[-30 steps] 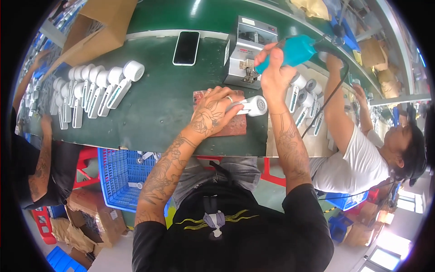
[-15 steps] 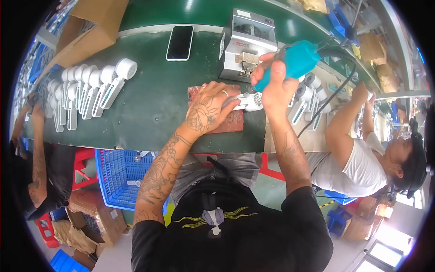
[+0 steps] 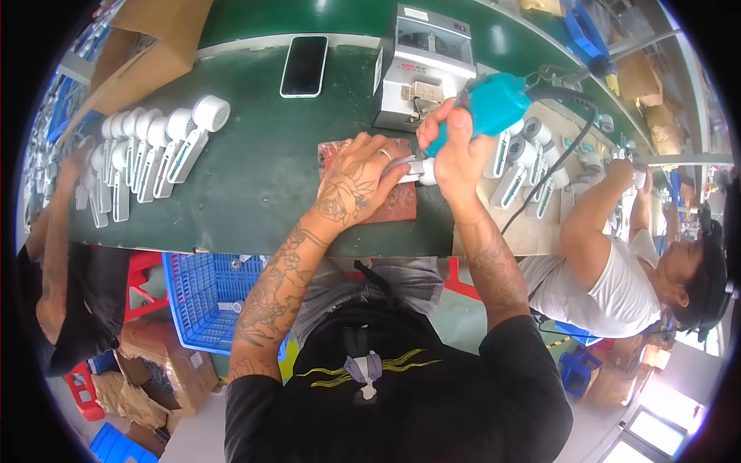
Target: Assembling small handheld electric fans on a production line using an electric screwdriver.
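My left hand (image 3: 351,179) presses a white handheld fan (image 3: 426,172) down on a red pad (image 3: 395,207), thumb along its handle. The fan lies on its side with its round head toward my right hand, which partly hides it. In my right hand (image 3: 460,158) is a teal electric screwdriver (image 3: 495,104), gripped around its body and tilted down toward the fan. The tool's tip is hidden behind my fingers, so contact with the fan cannot be made out. A black cable (image 3: 557,166) hangs from the tool's rear end.
White fans stand in rows at left (image 3: 179,158); more fans (image 3: 513,181) lie on cardboard at right. A phone (image 3: 304,68) and grey machine (image 3: 428,73) sit behind my hands. A blue basket (image 3: 179,309) is below the bench edge. Co-workers sit left (image 3: 54,247) and right (image 3: 610,285).
My right hand and the screwdriver have shifted slightly left, over the fan's head. My left hand keeps its hold. At the left, the co-worker's hand has moved toward the standing fans.
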`<state>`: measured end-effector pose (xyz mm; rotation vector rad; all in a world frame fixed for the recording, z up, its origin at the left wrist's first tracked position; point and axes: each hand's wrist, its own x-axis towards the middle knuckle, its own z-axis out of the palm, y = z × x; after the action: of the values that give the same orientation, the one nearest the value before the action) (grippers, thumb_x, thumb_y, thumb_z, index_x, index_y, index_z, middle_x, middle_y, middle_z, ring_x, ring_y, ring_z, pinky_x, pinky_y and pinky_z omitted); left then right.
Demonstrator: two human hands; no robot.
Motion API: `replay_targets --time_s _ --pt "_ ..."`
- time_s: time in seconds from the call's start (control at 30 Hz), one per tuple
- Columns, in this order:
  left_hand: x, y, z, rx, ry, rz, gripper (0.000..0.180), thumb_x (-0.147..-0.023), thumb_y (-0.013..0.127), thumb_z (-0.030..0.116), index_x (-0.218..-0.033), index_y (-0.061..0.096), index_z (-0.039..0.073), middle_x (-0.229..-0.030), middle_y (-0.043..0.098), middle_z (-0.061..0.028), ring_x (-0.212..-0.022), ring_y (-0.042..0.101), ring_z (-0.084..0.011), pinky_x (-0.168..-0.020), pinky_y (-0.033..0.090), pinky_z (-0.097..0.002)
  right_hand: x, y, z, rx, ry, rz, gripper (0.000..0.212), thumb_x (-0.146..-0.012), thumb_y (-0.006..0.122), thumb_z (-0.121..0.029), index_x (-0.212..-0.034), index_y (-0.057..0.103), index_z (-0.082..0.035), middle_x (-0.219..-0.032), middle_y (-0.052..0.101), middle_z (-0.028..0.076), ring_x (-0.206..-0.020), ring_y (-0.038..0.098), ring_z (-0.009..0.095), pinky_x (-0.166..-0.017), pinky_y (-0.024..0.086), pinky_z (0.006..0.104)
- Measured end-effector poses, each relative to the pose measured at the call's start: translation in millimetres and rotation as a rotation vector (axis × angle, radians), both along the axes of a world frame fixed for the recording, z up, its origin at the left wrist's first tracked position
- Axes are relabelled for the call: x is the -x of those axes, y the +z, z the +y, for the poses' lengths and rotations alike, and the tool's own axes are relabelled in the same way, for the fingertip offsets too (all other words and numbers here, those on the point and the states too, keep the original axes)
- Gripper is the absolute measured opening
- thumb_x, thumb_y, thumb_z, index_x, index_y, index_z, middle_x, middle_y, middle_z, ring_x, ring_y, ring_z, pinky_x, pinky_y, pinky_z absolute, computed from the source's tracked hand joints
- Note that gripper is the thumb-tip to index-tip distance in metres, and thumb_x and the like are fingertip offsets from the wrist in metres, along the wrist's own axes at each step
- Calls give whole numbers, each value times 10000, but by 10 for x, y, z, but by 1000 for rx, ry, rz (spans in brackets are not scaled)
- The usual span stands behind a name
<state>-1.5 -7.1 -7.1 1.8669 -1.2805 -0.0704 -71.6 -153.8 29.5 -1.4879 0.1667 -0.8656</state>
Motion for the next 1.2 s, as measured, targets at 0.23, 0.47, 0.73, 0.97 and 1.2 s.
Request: replay_targets --time_s 0.23,0.47,0.73,0.97,1.2 --pt "-31 1 15 -18 -17 7 224 -918 660 233 -1055 693 60 -1067 647 -104 -1003 576 -320 -908 468 -449 -4 14 1 -16 8 42 392 -1036 564 -373 -962 536 10 -680 542 77 -598 549 182 -554 477 322" --pt "-31 4 36 3 -21 61 210 -931 658 226 -1079 716 91 -1041 674 -130 -981 589 -357 -912 465 -455 -206 330 -187 169 -190 61 489 -1048 507 -450 -1039 584 33 -679 578 52 -628 588 152 -574 471 298" --pt "16 -26 22 22 28 -37 212 -932 638 245 -1037 709 74 -1064 674 -100 -970 591 -333 -916 475 -441 -458 134 -312 190 -151 -78 344 -1047 554 -336 -965 579 -3 -685 581 51 -607 579 145 -567 460 290" --pt "-40 -15 44 19 -17 60 202 -929 651 221 -1052 716 74 -1033 678 -102 -967 594 -326 -903 474 -432 -269 296 -146 153 -93 102 385 -1049 542 -364 -972 580 12 -693 574 58 -596 570 157 -555 467 301" --pt "-12 -10 4 7 0 54 218 -936 637 249 -1056 719 87 -1024 667 -82 -982 587 -311 -905 474 -435 184 265 72 19 -50 58 488 -1021 567 -430 -1027 558 57 -672 549 81 -583 553 185 -558 477 333"
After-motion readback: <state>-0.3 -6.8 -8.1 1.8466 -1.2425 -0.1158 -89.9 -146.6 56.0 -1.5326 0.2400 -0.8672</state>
